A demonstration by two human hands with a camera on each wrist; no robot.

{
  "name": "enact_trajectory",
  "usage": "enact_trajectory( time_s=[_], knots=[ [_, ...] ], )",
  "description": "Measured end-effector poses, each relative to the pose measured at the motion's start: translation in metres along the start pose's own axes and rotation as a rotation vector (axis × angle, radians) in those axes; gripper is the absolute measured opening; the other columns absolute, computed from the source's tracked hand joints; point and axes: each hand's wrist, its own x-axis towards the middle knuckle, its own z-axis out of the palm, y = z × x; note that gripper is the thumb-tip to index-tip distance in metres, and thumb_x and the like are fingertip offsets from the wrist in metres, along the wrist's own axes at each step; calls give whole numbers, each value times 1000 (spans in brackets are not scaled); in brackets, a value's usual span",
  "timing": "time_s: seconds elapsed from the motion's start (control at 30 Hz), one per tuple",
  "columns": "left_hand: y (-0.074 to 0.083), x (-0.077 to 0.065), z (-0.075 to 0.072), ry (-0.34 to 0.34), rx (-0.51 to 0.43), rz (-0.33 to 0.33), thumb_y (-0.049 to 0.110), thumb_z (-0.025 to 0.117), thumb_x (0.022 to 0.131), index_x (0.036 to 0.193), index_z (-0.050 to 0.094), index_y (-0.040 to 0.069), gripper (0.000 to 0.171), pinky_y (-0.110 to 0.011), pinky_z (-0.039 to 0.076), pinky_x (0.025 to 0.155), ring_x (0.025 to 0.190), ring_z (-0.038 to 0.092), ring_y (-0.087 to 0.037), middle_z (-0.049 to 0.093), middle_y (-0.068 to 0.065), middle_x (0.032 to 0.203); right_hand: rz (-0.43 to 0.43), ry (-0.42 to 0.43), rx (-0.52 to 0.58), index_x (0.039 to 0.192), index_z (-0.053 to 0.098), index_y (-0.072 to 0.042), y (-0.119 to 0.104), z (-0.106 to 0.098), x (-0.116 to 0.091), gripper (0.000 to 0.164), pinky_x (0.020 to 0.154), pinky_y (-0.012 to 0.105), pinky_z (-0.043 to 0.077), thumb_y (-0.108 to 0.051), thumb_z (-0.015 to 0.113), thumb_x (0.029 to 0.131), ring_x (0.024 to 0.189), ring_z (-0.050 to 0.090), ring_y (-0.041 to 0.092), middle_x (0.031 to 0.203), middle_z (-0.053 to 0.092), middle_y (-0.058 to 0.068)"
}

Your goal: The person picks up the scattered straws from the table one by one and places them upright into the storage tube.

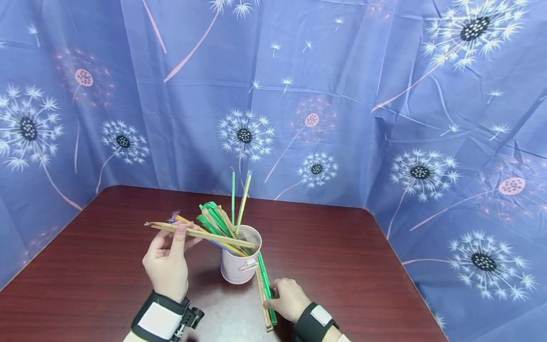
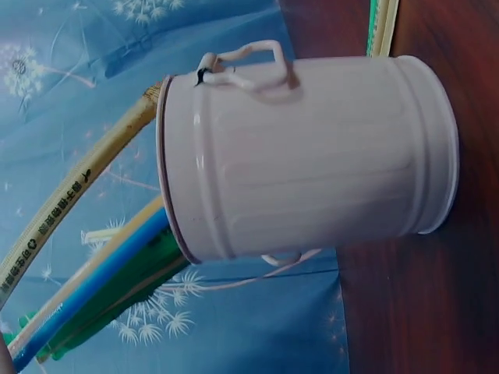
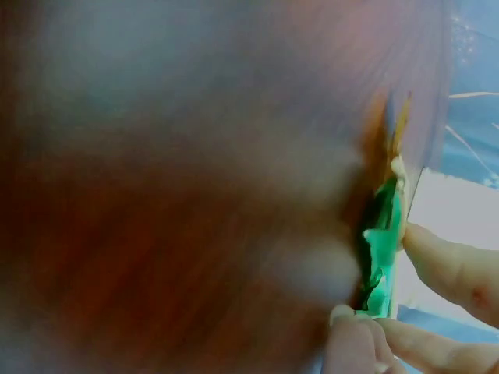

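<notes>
My left hand (image 1: 168, 266) pinches a brown paper-wrapped straw (image 1: 218, 236), printed with dark lettering, between thumb and fingers. That straw slants down to the rim of a small pale pink metal bucket (image 1: 236, 270). A yellow straw and a blue straw (image 2: 93, 276) lean out of the bucket toward the same hand; one fingertip shows by their ends in the left wrist view. Right of the bucket, my right hand (image 1: 290, 299) pinches a green-wrapped straw (image 3: 382, 238) low over the table. A brown-wrapped straw (image 1: 262, 297) lies alongside it.
Several green-wrapped and brown-wrapped straws (image 1: 211, 216) lean left in the bucket. A thin green straw (image 1: 233, 194) and a yellow-green straw (image 1: 244, 202) stand higher at its back. The dark red table (image 1: 333, 256) ends at a blue dandelion-print cloth (image 1: 192, 118).
</notes>
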Motion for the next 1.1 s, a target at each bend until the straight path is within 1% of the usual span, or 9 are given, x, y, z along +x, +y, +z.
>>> enact_trajectory(
  time_s=[0.1, 0.4, 0.47, 0.6, 0.67, 0.77, 0.87, 1.0, 1.1],
  knots=[
    [-1, 1, -2, -14, 10, 3, -7, 63, 92, 98, 65, -14, 10, -30, 62, 65, 81, 74, -16, 76, -10, 90, 16, 3, 10, 97, 70, 4, 0, 0, 0, 31, 53, 22, 44, -15, 82, 75, 60, 52, 6, 66, 61, -1],
    [-6, -6, -7, -101, 237, 13, -5, 65, 91, 103, 64, -19, 18, -23, 61, 67, 74, 74, -7, 76, 1, 90, 63, -1, 103, 98, 69, 6, 2, 1, -1, 28, 44, 21, 45, -8, 78, 76, 50, 51, 5, 64, 60, -1],
    [-7, -7, -7, -115, 308, 16, -4, 66, 91, 103, 66, -17, 18, -22, 61, 67, 72, 73, -6, 76, 4, 88, 78, -5, 129, 100, 69, 7, 1, 2, -2, 29, 42, 21, 46, -7, 78, 76, 47, 52, 6, 64, 60, 0],
    [-8, -10, -7, -146, 482, 33, 1, 70, 90, 100, 72, -7, 13, -19, 60, 65, 67, 72, -4, 74, 13, 86, 106, -12, 180, 99, 68, 8, 0, 3, -2, 27, 39, 22, 48, -4, 77, 77, 45, 55, 9, 66, 60, 2],
    [-9, -11, -7, -172, 541, 53, 2, 71, 89, 99, 74, -3, 12, -18, 60, 65, 66, 72, -3, 74, 16, 86, 116, -17, 204, 97, 67, 8, 0, 2, -3, 25, 38, 23, 49, -3, 77, 77, 45, 56, 10, 67, 60, 3],
    [-12, -13, -6, -199, 576, 65, 2, 72, 88, 98, 76, 0, 11, -18, 59, 64, 66, 71, -3, 73, 18, 88, 126, -28, 228, 97, 66, 8, 0, 1, -3, 24, 37, 24, 50, -2, 77, 78, 44, 57, 10, 68, 60, 5],
    [-15, -14, -5, -214, 599, 63, 3, 73, 88, 97, 77, 2, 10, -18, 59, 62, 65, 71, -3, 74, 13, 89, 130, -36, 245, 97, 66, 9, 1, 1, -3, 24, 37, 24, 50, -1, 76, 78, 42, 56, 9, 67, 60, 5],
    [-18, -16, -5, -230, 635, 44, 5, 75, 87, 95, 77, 4, 8, -20, 60, 61, 64, 71, -3, 77, -4, 86, 137, -39, 260, 97, 65, 9, 1, 2, -4, 24, 37, 24, 50, -1, 76, 78, 42, 56, 9, 67, 60, 4],
    [-19, -17, -6, -240, 679, 20, 8, 76, 87, 93, 78, 5, 7, -17, 58, 60, 62, 70, -1, 76, -11, 82, 142, -40, 264, 96, 65, 8, 1, 2, -5, 23, 37, 24, 50, 0, 76, 78, 43, 57, 10, 67, 59, 4]
  ],
)
